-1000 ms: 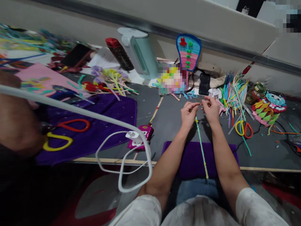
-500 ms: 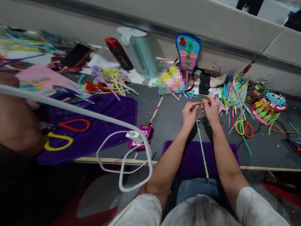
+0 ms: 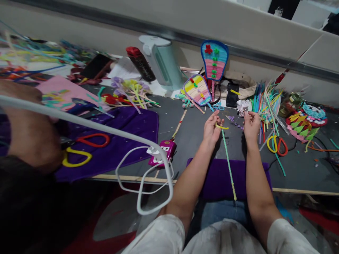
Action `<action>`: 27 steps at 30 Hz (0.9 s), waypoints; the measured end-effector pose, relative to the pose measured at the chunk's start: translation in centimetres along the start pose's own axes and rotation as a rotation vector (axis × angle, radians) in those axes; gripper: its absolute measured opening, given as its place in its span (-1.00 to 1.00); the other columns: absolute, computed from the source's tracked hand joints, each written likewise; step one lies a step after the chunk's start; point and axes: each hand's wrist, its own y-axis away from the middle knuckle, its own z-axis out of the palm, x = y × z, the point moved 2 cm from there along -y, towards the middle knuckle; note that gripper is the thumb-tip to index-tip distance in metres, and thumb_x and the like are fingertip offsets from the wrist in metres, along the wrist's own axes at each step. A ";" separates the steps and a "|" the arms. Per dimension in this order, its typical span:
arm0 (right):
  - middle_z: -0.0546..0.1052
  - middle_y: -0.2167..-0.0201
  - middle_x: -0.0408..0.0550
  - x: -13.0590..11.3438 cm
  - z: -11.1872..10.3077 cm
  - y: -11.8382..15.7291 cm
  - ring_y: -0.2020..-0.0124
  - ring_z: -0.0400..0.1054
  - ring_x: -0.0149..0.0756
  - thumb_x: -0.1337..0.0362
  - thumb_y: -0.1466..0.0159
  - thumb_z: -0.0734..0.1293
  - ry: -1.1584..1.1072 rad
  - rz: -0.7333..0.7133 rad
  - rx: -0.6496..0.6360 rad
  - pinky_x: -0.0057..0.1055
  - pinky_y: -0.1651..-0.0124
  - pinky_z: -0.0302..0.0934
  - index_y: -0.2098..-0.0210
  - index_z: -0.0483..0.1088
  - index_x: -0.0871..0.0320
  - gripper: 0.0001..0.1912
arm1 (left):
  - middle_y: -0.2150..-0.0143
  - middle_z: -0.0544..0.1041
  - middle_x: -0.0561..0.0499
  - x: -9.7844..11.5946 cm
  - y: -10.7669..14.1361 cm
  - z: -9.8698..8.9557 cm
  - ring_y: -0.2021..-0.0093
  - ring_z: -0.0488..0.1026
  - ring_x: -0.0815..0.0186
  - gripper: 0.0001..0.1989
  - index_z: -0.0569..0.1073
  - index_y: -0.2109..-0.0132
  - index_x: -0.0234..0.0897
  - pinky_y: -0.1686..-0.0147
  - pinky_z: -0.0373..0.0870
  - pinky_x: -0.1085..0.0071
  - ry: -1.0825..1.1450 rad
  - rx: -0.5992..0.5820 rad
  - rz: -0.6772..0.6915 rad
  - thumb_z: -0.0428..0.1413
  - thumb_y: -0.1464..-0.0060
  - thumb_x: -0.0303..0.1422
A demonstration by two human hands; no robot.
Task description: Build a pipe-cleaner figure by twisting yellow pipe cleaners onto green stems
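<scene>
My left hand (image 3: 212, 126) has its fingers curled round a short yellow pipe cleaner (image 3: 222, 127), whose free end sticks out to the right. Just below that piece begins a long thin stem (image 3: 229, 162), wrapped in green and turning yellow at its lower end. It runs down over the folded purple cloth (image 3: 212, 176) toward my lap; whether it joins the yellow piece I cannot tell. Apart from it, on the right, my right hand (image 3: 251, 126) is closed in a pinch beside a crumpled whitish item (image 3: 243, 107). What lies between those fingertips is too small to make out.
Scissors (image 3: 277, 145) and a bundle of pipe cleaners (image 3: 267, 100) lie to the right. Fan-shaped crafts (image 3: 215, 60), a phone (image 3: 232, 94) and a kettle (image 3: 165, 63) stand behind. At left, another person's arm (image 3: 34, 127), a white cable (image 3: 106, 128) and a magenta power block (image 3: 165, 151).
My hands, close together before, are now apart; the right one has moved right toward the whitish item. The yellow pipe cleaner now shows in my left hand. The view has shifted slightly.
</scene>
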 end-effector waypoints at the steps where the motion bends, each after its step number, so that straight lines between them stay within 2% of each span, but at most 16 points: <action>1: 0.52 0.31 -0.06 0.5 0.2 0.2 0.44 0.40 -0.40 0.00 -0.24 0.28 -0.022 0.056 -0.042 -0.51 0.51 0.27 0.06 0.32 0.15 -0.59 | 0.46 0.41 0.14 0.0 0.1 0.0 0.53 0.32 0.57 -0.81 0.51 0.15 -0.32 0.20 0.42 0.48 0.021 -0.007 -0.013 0.10 -0.11 -0.59; 5: 0.54 0.40 -0.09 1.4 1.9 1.2 0.58 0.32 -0.48 -0.04 -0.18 0.31 -0.267 0.315 -0.289 -0.61 0.67 0.09 0.24 0.36 0.16 -0.62 | 0.45 0.42 0.13 -0.3 0.1 -0.1 0.51 0.35 0.56 -0.80 0.50 0.14 -0.31 0.12 0.42 0.45 0.035 0.003 -0.031 0.06 -0.14 -0.60; 8: 0.56 0.43 -0.07 1.1 2.5 1.5 0.61 0.29 -0.54 -0.03 -0.15 0.34 -0.404 0.380 -0.358 -0.65 0.68 0.06 0.34 0.39 0.18 -0.63 | 0.45 0.42 0.13 -0.4 0.1 -0.1 0.50 0.35 0.56 -0.81 0.50 0.15 -0.30 0.07 0.41 0.43 0.000 0.023 -0.029 0.08 -0.13 -0.59; 15: 0.52 0.53 -0.16 1.1 2.5 1.4 0.63 0.29 -0.55 -0.02 -0.16 0.35 -0.469 0.349 -0.292 -0.65 0.65 0.10 0.40 0.34 0.16 -0.65 | 0.42 0.46 0.09 -0.8 0.0 -0.5 0.46 0.38 0.54 -0.76 0.51 0.10 -0.31 0.05 0.42 0.40 -0.005 -0.026 -0.058 0.09 -0.10 -0.60; 20: 0.41 0.63 -0.27 1.9 2.7 1.3 0.71 0.19 -0.59 0.02 -0.19 0.32 -0.478 0.366 -0.219 -0.65 0.70 0.03 0.45 0.29 0.17 -0.67 | 0.40 0.47 0.10 -1.1 0.1 -0.7 0.46 0.39 0.55 -0.71 0.51 0.09 -0.29 0.12 0.45 0.44 -0.039 -0.071 -0.094 0.13 -0.03 -0.63; 27: 0.42 0.62 -0.27 2.4 2.3 1.1 0.71 0.20 -0.60 0.04 -0.21 0.30 -0.445 0.349 -0.173 -0.66 0.70 0.04 0.43 0.28 0.16 -0.69 | 0.37 0.50 0.07 -0.5 0.0 -0.7 0.48 0.41 0.54 -0.74 0.51 0.12 -0.34 0.29 0.43 0.51 -0.102 -0.057 -0.131 0.18 0.00 -0.60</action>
